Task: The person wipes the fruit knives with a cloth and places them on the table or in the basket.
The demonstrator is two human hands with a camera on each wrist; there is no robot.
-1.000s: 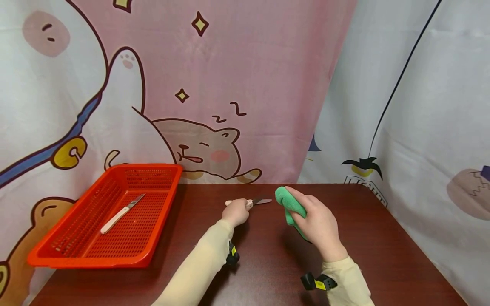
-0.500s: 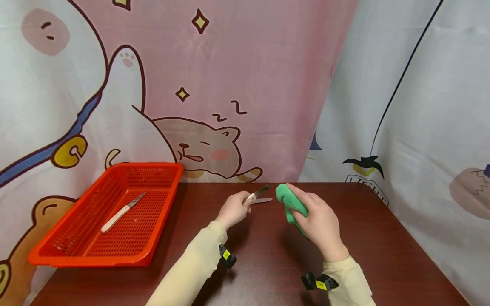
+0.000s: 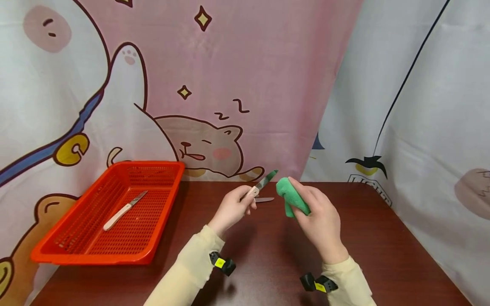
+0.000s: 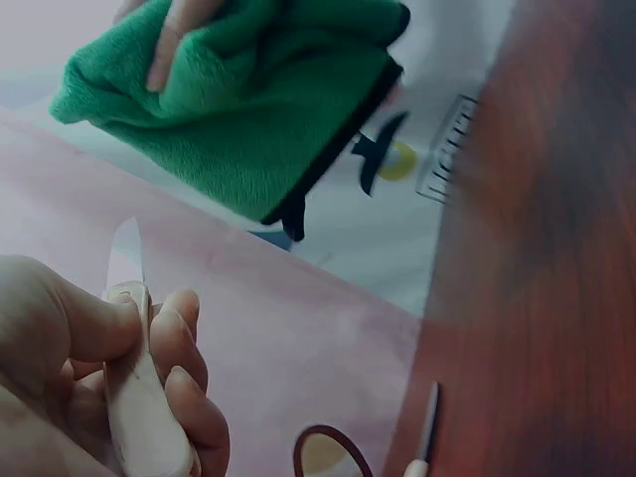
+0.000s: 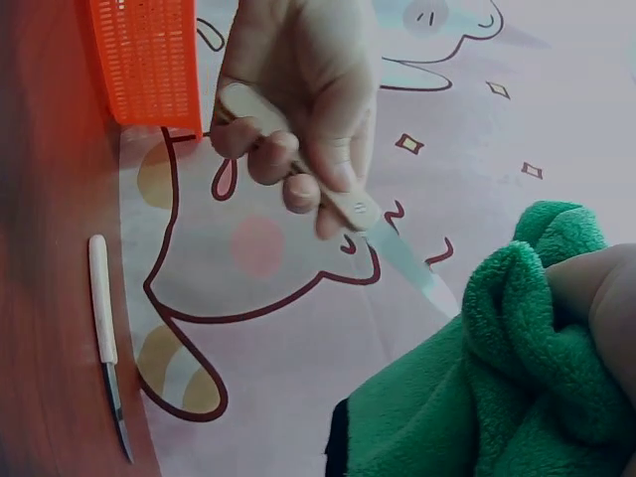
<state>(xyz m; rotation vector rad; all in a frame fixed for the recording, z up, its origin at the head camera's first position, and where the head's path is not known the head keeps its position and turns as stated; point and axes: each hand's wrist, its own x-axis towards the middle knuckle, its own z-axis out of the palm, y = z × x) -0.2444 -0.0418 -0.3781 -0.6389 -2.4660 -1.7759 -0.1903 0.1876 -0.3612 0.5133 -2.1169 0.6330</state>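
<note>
My left hand [image 3: 232,208] grips a small knife [image 4: 139,388] by its pale handle, thumb pressed along it. The blade [image 3: 266,180] points up and to the right, raised above the table. My right hand [image 3: 319,216] holds a bunched green cloth [image 3: 292,197], whose dark-edged corner hangs down in the left wrist view. Between blade tip and cloth there is a narrow gap in the head view. A second pale-handled knife [image 5: 103,308] lies on the table behind my left hand, its handle mostly hidden in the head view.
An orange-red plastic basket [image 3: 151,250] stands at the left of the dark brown table [image 3: 268,272]. Inside it lies another knife [image 3: 124,211] with a pale handle. A printed curtain [image 3: 291,85] hangs right behind the table and along its right side.
My left hand has lifted the knife off the table area and tilted its blade upward, toward the cloth. The other table knife stays put. My right hand has raised the cloth slightly.
</note>
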